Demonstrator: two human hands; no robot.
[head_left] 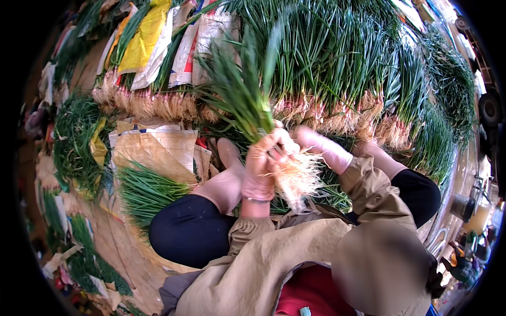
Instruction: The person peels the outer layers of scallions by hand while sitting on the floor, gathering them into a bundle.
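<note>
My left hand, apparently in a thin pinkish glove, is wrapped round a bunch of green onions. The long green leaves fan up and away from me, smeared at the tips by motion. Pale, stringy roots hang out below the fist on its right side. Close beside the bunch, on the right, is my right hand, similarly covered. It is blurred and its fingers do not show clearly, so I cannot make out whether it touches the roots or stems.
A long row of rooted onion bunches lies ahead. Sacks, one yellow, cover bunches at the far left. A folded tan sack and loose green onions lie left of my bent legs. More greens are heaped at right.
</note>
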